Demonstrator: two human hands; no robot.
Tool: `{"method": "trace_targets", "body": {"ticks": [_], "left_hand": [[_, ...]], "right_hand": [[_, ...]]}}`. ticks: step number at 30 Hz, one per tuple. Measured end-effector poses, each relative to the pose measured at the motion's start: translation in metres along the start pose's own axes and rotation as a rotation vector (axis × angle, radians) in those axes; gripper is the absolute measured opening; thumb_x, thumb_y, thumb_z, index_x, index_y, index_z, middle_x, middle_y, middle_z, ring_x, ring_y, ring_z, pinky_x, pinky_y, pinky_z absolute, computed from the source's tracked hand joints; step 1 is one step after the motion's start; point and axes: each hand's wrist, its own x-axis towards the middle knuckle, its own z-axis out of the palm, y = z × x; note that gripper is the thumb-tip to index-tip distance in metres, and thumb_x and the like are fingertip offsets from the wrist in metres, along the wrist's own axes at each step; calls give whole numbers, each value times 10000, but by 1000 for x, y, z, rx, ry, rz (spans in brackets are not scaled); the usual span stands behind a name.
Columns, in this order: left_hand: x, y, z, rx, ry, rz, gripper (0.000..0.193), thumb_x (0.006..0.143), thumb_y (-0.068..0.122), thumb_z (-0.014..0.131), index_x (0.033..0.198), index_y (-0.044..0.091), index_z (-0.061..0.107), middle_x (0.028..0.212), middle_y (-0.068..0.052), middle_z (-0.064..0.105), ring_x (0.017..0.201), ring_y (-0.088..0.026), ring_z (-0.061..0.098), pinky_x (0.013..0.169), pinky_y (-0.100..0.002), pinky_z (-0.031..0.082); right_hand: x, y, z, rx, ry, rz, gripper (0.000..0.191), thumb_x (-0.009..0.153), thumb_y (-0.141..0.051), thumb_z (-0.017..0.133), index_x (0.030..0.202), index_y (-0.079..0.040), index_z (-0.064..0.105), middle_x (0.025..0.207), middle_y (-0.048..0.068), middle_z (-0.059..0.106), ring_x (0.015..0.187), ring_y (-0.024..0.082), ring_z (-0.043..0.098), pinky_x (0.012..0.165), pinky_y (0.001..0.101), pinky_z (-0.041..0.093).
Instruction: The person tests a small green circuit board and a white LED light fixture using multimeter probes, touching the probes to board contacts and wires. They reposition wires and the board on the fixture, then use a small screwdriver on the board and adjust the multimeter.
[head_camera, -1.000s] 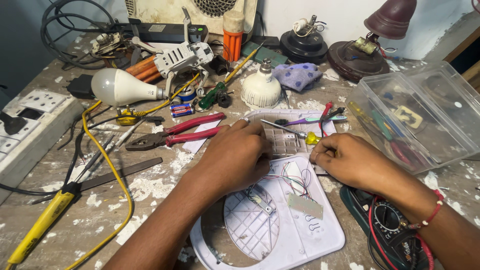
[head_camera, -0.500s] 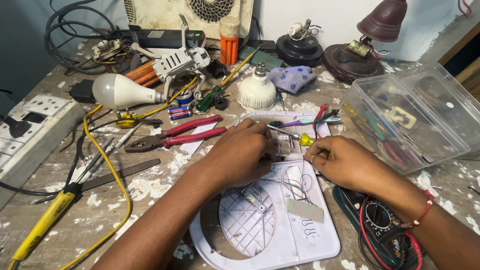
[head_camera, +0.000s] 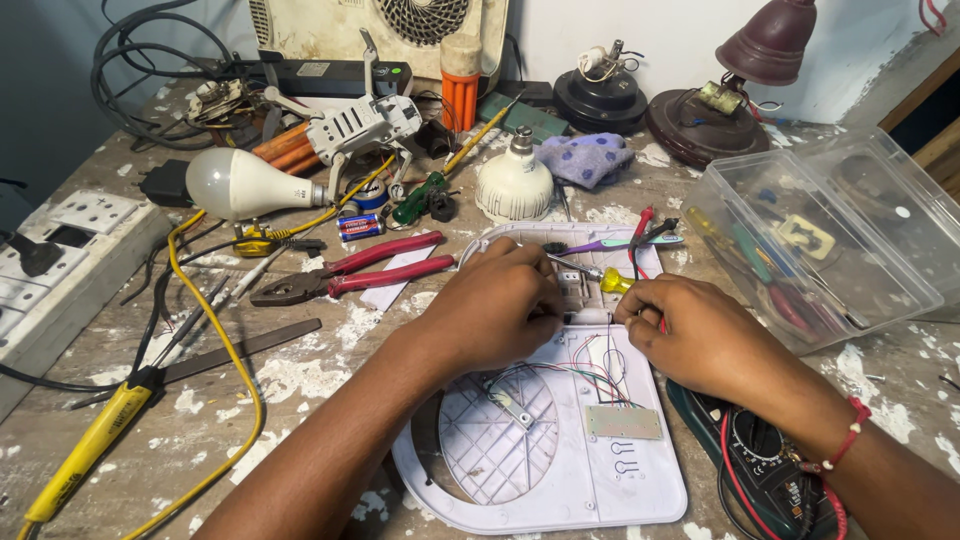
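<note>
On the paint-spattered desk (head_camera: 300, 380), front & centre, lies a white plastic panel (head_camera: 600, 470) w/ a round grille, thin coloured wires (head_camera: 585, 372) and a small circuit strip on its upper face. Both hands rest on its far half. Left hand (head_camera: 495, 300) is curled, knuckles up, fingertips pressed down onto the panel near a small ribbed block; can't tell if it grips anything under the fingers. Right hand (head_camera: 700, 335) sits just beside it, thumb & fingers pinched together at the panel edge, next to a screwdriver (head_camera: 600, 275) w/ yellow handle whose shaft runs toward the left hand; whether the right hand actually holds that handle is unclear. A red thread bracelet sits on the right wrist.

Just left of the panel: red-handled pliers (head_camera: 350, 270), touching a scrap of white paper. Further left, a yellow soldering iron (head_camera: 95, 445) w/ yellow cable looping over the desk, and a white power strip (head_camera: 60, 250) at the edge. Behind: a white bulb (head_camera: 235, 183) on its side, another bulb (head_camera: 513, 183) standing on its dome, small white drone. Right of the hands, a clear plastic box (head_camera: 830, 240) w/ tools inside; a multimeter (head_camera: 760, 450) lies partly under the right forearm.
</note>
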Motion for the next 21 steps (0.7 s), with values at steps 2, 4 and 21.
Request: {"method": "trace_targets", "body": {"ticks": [2, 4, 21], "left_hand": [[-1, -1, -3, -41, 36, 14, 178, 770, 189, 753, 930, 130, 803, 1001, -68, 662, 1048, -286, 584, 923, -410, 481], [-4, 0, -6, -53, 35, 0, 164, 775, 196, 755, 915, 122, 799, 988, -72, 654, 1037, -287, 586, 911, -417, 482], [-21, 24, -8, -43, 113, 110, 207, 751, 198, 785, 934, 101, 770, 1049, -85, 650, 1117, -294, 565, 984, -439, 435]], "right_hand": [[-8, -6, -4, 11, 70, -47, 213, 798, -172, 684, 977, -74, 745, 834, 120, 723, 744, 256, 705, 724, 395, 543], [-21, -12, -9, -13, 85, 29, 249, 832, -220, 710, 1049, -100, 736, 889, 113, 690, 697, 277, 685, 697, 409, 533], [-90, 34, 35, -167, -71, -99, 439, 866, -405, 745, 1221, -155, 678, 1166, 35, 670, 1165, 265, 627, 972, 410, 482]]}}
